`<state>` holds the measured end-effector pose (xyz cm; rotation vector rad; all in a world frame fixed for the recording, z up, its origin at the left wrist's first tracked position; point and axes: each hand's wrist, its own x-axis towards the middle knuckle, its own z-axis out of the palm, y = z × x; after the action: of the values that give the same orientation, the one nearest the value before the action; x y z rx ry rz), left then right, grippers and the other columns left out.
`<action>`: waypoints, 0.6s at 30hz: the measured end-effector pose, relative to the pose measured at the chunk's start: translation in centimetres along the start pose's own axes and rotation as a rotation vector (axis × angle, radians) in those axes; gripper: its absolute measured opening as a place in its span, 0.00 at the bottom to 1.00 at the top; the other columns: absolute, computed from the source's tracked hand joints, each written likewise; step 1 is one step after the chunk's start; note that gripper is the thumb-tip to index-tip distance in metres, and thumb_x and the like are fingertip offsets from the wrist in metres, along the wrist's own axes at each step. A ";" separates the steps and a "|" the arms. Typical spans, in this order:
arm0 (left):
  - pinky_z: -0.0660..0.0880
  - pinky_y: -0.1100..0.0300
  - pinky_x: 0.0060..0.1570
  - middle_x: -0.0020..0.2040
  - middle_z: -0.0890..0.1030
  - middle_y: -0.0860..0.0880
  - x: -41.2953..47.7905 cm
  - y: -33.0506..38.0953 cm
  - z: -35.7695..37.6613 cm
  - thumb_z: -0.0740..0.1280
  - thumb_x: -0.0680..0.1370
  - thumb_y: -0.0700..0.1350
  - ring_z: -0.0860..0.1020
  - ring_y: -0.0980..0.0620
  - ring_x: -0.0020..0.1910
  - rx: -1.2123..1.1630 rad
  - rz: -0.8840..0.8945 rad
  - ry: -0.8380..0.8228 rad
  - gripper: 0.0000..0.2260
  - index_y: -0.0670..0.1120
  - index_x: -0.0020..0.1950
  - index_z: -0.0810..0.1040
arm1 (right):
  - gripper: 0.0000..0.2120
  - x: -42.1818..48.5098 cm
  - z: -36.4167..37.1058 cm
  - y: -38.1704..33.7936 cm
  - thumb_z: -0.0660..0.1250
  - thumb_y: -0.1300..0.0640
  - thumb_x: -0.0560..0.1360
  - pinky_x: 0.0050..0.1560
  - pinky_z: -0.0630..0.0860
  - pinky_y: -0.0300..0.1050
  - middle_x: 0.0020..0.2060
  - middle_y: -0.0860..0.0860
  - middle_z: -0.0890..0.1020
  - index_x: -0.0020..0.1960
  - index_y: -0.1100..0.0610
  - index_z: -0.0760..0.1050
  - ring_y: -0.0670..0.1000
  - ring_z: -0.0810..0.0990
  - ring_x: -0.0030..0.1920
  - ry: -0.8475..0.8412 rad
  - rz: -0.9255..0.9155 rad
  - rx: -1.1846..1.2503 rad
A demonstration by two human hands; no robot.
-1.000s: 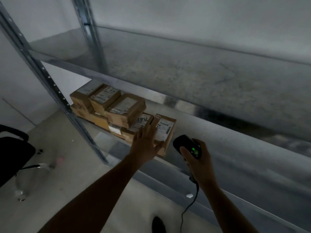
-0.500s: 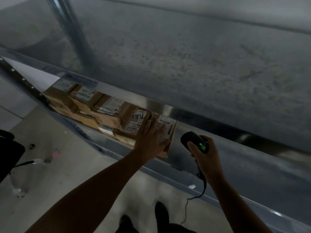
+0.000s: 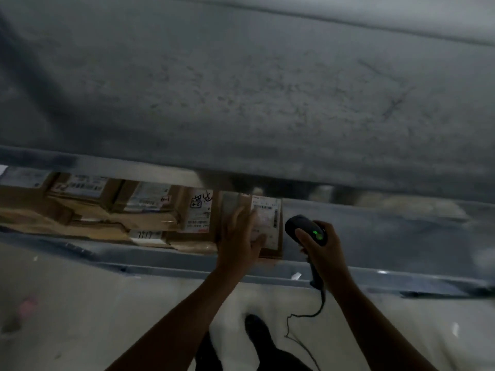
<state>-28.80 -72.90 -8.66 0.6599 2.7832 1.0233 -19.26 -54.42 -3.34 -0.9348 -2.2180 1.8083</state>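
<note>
1. Since the earlier frames, the left hand [image 3: 241, 242] has gone from hovering short of the cardboard box [image 3: 272, 223] to lying on its top, and the view has tipped downward.
2. That box sits at the right end of a row of parcels [image 3: 134, 210] on the lower shelf [image 3: 187, 269], close to the front rim. Its long axis runs front to back, and its white printed label faces up.
3. The left hand's fingers lie spread and nearly straight over the label's left part. Blur hides whether the thumb hooks an edge.
4. The right hand [image 3: 325, 255] is wrapped around a black barcode scanner [image 3: 305, 228] just right of the box. The scanner's rounded head aims at the label, its handle runs back toward the person, and a green light glows on it.
5. A thin cable [image 3: 320, 303] curls down from the handle.
6. The neighbouring brown parcels are smeared, and the scuffed grey metal upper shelf [image 3: 241, 103] cuts off their far ends.
</note>
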 end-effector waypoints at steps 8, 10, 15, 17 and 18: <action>0.69 0.45 0.74 0.77 0.68 0.50 0.1 -1.1 -0.8 0.79 0.71 0.58 0.67 0.48 0.77 -0.715 -0.460 -0.276 0.53 0.52 0.85 0.48 | 0.19 -2.1 1.8 2.1 0.74 0.48 0.76 0.42 0.81 0.45 0.52 0.53 0.82 0.63 0.49 0.71 0.55 0.85 0.47 0.149 0.076 -0.062; 0.72 0.51 0.69 0.72 0.73 0.55 -0.2 -1.2 -0.7 0.79 0.73 0.55 0.72 0.52 0.71 -0.764 -0.433 -0.303 0.48 0.54 0.84 0.52 | 0.17 -2.5 2.1 2.4 0.74 0.49 0.77 0.39 0.80 0.42 0.51 0.54 0.82 0.61 0.47 0.71 0.55 0.85 0.45 0.175 0.086 -0.055; 0.76 0.61 0.58 0.66 0.75 0.58 -1.2 -1.2 -1.4 0.79 0.74 0.43 0.73 0.54 0.69 -0.898 -0.370 -0.323 0.44 0.54 0.82 0.56 | 0.16 -4.6 2.8 2.6 0.74 0.50 0.77 0.36 0.82 0.41 0.50 0.55 0.83 0.61 0.50 0.72 0.54 0.85 0.42 0.219 0.071 -0.017; 0.80 0.52 0.61 0.69 0.77 0.52 -1.8 -1.0 -1.5 0.79 0.72 0.39 0.75 0.50 0.71 -0.957 -0.362 -0.327 0.45 0.53 0.81 0.57 | 0.15 -6.2 2.9 2.4 0.74 0.52 0.77 0.35 0.81 0.39 0.50 0.55 0.83 0.59 0.50 0.72 0.53 0.84 0.42 0.254 0.052 0.022; 0.81 0.49 0.62 0.70 0.76 0.50 -2.3 -0.5 -1.7 0.80 0.72 0.38 0.77 0.51 0.69 -0.970 -0.348 -0.323 0.44 0.52 0.80 0.57 | 0.14 -7.1 2.7 2.3 0.74 0.53 0.77 0.34 0.80 0.37 0.49 0.56 0.83 0.59 0.50 0.72 0.53 0.84 0.42 0.274 0.050 0.049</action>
<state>-27.36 -75.23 -7.77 0.1617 1.7098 1.7405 -13.96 -60.31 -4.20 -1.1589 -1.9922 1.6329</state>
